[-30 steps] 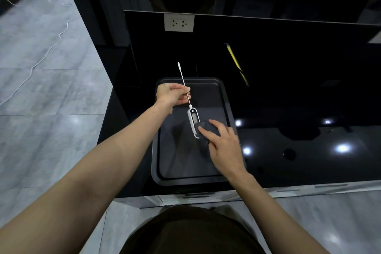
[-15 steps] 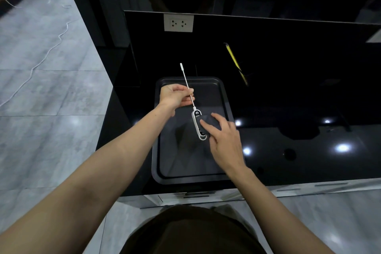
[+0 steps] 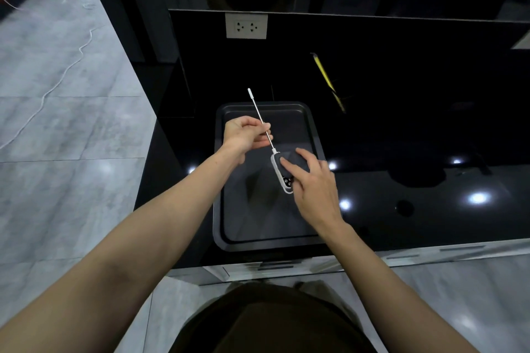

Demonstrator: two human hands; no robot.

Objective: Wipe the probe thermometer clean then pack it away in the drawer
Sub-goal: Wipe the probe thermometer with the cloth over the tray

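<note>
Black glossy bench [image 3: 401, 123] fills the upper right of the frame; dark tray [image 3: 258, 226] sits at centre. Probe thermometer [image 3: 279, 170] is held above the tray. Its metal probe is pinched by the left hand [image 3: 243, 135]; a dark cloth [image 3: 296, 162] is pressed on its body by the right hand [image 3: 312, 183]. Wiping is best done in one direction along the body, with the probe kept steady. Body looks white-edged with a dark face, probe thin, white-capped tip at upper centre. No drawer is identifiable.

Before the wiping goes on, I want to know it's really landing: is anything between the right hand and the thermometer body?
Only the dark cloth, pressed by the right hand onto the thermometer; the left hand grips the probe bare.
</note>
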